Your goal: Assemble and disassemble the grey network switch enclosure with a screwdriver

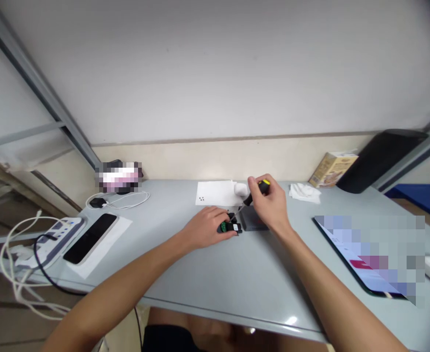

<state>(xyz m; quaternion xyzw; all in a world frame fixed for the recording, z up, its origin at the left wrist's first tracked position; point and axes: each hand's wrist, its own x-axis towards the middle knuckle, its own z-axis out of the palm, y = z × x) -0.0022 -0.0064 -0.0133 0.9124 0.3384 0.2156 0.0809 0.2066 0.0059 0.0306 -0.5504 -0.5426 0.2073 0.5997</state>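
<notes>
My left hand (210,227) is closed around a small black device with a green circuit board (224,227), steadying it on the grey table. In my right hand (271,201) is a screwdriver (249,199) with a black and yellow handle. Its thin shaft slants down to the left, and the tip reaches the device between my left fingers; whether it sits in a screw I cannot tell. A dark grey box-like piece (253,220) lies just right of the device, partly under my right hand. Behind them, several tiny dark screws (201,199) rest on a white paper sheet (216,190).
A small white rounded object (240,189) sits by the paper. To the left are a phone (92,239), a power strip (53,242) and loose cables. At right stand a tissue (305,192), a yellow carton (332,169), a black cylinder (381,159) and a tablet (365,259).
</notes>
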